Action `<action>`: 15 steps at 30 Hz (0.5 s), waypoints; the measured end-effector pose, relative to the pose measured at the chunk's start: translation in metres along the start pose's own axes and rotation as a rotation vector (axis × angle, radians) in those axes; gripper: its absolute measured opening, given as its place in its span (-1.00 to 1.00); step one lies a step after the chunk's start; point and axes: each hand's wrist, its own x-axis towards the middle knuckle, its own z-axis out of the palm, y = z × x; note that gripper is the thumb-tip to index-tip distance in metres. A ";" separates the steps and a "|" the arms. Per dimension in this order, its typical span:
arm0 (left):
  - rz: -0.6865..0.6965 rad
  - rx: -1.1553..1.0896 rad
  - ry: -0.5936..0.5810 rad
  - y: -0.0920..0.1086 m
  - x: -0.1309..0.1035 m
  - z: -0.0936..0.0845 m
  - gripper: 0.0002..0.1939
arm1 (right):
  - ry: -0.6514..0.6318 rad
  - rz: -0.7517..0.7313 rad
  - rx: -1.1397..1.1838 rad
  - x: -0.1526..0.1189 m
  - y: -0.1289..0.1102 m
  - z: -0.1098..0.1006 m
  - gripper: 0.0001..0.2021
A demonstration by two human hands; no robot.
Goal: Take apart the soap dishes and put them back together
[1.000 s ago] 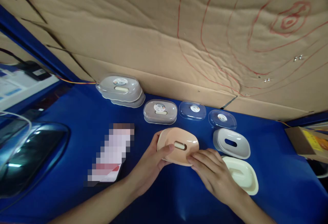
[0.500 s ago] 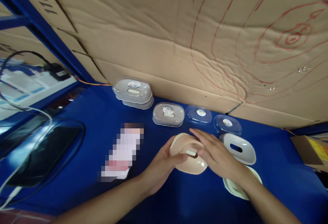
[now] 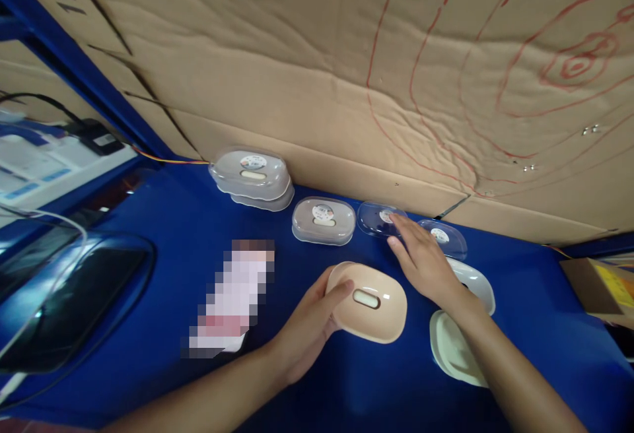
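Note:
My left hand (image 3: pixel 317 317) grips the left end of a peach oval dish (image 3: pixel 379 321), thumb on its inside; a pale oblong piece (image 3: pixel 366 298) sits in the dish's central slot. Fingers apart, my right hand (image 3: pixel 421 255) is over the near edge of a clear lid (image 3: pixel 372 220) with a round sticker; whether it touches the lid is not clear. A second clear lid (image 3: pixel 453 240) lies to the right, partly behind that hand. Under my right wrist and forearm are a white slotted dish (image 3: pixel 483 288) and a pale green dish (image 3: pixel 446 347), both partly covered.
Along the cardboard wall (image 3: pixel 297 63) stand one lidded grey box (image 3: pixel 323 232) and a stack of lidded boxes (image 3: pixel 255 185). A blurred-out phone-like object (image 3: pixel 230 301) lies left of my left hand. Cables and a dark tablet (image 3: pixel 84 301) are at the far left.
My right hand has left the peach dish and moved up and right to the first clear lid. The dish is now uncovered in my left hand, with the pale piece in its slot.

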 end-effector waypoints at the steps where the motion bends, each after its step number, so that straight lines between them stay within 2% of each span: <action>1: -0.001 -0.004 0.008 0.001 0.001 -0.001 -0.57 | -0.023 0.002 -0.079 0.001 0.005 0.000 -0.44; 5: -0.016 -0.043 0.044 0.001 0.003 -0.005 -0.56 | -0.105 -0.057 -0.210 -0.011 0.014 -0.001 -0.46; 10: -0.041 -0.059 0.059 -0.002 0.004 -0.007 -0.51 | -0.119 -0.011 -0.181 -0.023 0.012 0.001 -0.25; 13: -0.055 -0.051 0.067 -0.003 0.005 -0.007 -0.50 | -0.152 -0.004 -0.128 -0.020 0.013 0.005 -0.30; 15: -0.063 -0.045 0.086 -0.002 0.005 -0.007 -0.52 | -0.104 0.004 -0.099 -0.017 0.014 0.003 -0.36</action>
